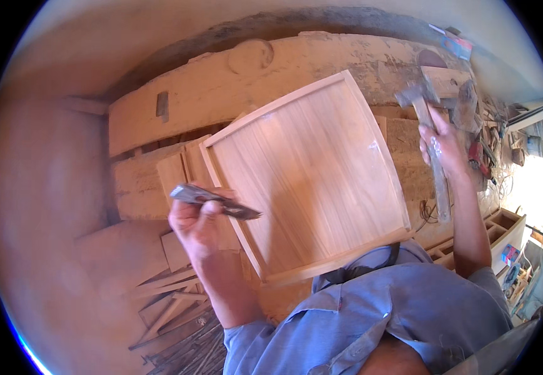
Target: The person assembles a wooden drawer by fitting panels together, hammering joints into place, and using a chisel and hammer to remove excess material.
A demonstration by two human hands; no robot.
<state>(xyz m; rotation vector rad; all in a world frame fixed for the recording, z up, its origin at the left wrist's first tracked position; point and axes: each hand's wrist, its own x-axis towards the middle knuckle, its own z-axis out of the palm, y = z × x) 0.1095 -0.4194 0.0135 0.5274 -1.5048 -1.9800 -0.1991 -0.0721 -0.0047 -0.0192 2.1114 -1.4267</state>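
My left hand (197,226) is closed around a dark, narrow hand tool (234,207) with a pale end, held above the left edge of a framed wooden panel (309,181). The tool is slightly blurred, and its exact kind is hard to make out. My right hand (444,147) grips a hammer (422,112) by its wooden handle, fairly close to the head. The hammer's head points up and away to the left, and its handle runs down toward me. The panel lies tilted on the bench against my front, with a raised rim around its flat face.
A worn wooden workbench (209,94) spans the far side, with a gap between its boards. Wood strips (171,306) are piled at lower left. Tools and cords (487,150) clutter the right side, by an open wooden box with compartments (502,222). A wall (46,187) stands left.
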